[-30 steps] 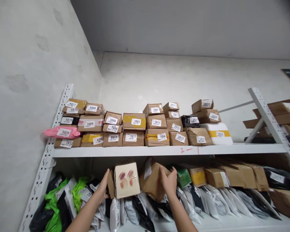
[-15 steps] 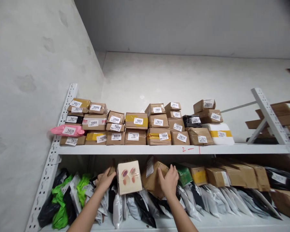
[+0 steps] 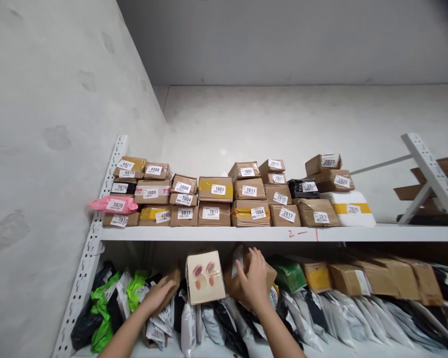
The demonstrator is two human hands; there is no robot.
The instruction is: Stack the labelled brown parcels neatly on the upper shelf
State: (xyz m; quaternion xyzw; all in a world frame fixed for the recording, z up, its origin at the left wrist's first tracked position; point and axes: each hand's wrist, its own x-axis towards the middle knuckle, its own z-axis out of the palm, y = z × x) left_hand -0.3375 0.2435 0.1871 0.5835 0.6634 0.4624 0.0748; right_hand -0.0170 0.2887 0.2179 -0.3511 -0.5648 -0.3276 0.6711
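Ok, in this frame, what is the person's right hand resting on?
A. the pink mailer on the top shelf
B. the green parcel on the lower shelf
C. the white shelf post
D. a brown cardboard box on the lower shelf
D: the right hand lies spread over the front of a tilted brown cardboard box on the lower shelf, just right of the cream box with reddish spots.

Box labels [image 3: 218,189] read 1003, 7013, 1004.

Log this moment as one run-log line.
left hand: on brown parcel | right hand: on cardboard box | cream box: between | lower shelf
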